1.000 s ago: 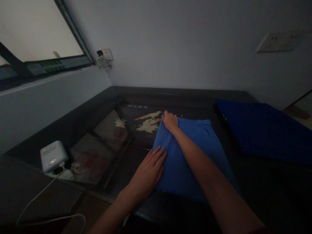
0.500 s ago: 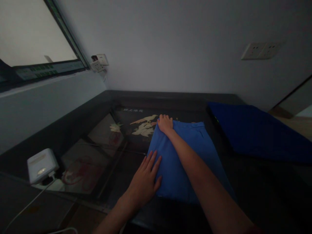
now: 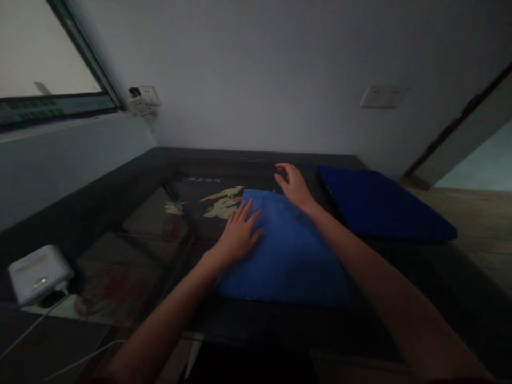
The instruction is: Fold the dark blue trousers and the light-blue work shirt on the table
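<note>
A light blue skirt (image 3: 280,256), wide at the bottom and narrow at the waist, lies spread flat on the dark glossy table (image 3: 260,325). Resting on its left edge is my left hand (image 3: 239,234), open, fingers spread and palm down. Above the skirt's upper right corner hovers my right hand (image 3: 295,186), open, thumb and fingers loosely curved with nothing between them. My right hand and forearm hide part of the skirt's waist and right side.
A folded dark blue cloth (image 3: 384,205) lies on the table to the right. At the left edge stands a white box-shaped device (image 3: 40,272) with a cable. Wall sockets (image 3: 384,97) are on the wall behind. Bird and flower pictures decorate the tabletop.
My right hand has lifted off the skirt's upper left corner and moved right. My left hand has slid up the left edge. The view has shifted right.
</note>
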Tool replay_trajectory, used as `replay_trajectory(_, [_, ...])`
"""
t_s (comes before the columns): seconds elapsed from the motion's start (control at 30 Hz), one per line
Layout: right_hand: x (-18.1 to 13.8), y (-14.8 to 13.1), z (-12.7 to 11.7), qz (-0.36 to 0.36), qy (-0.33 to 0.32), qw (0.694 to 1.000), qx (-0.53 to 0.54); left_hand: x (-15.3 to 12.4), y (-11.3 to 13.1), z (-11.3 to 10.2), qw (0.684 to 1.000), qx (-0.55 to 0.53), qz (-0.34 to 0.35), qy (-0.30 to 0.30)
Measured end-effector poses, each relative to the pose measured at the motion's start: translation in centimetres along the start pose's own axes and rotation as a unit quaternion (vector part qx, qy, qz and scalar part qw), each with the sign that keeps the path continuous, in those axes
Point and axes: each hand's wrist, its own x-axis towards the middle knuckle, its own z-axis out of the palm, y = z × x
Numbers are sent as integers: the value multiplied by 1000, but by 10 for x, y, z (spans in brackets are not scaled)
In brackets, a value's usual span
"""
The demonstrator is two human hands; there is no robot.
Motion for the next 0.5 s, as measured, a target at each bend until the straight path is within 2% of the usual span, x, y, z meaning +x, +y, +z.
replay_trajectory(0.1, [-66,-20,-60,-1,-46,998,-32,49,-7,19,998,42,-31,-44])
replay_trajectory(0.17, [-121,-32,-82,18,-93,992,-78,74,-11,35,994,58,-76,-56])
replay_trajectory(0.27, [-194,-40,-89,40,-199,967,-152,94,-15,56,990,73,-115,-31])
replay_trajectory(0.33, [-226,-36,-85,34,-253,949,-186,96,-18,67,990,81,-111,-6])
replay_trajectory(0.4, [-243,-30,-81,35,-281,937,-204,95,-21,74,991,83,-104,-2])
replay_trajectory(0.5, [-252,-24,-80,53,-286,932,-216,93,-25,78,991,80,-106,-21])
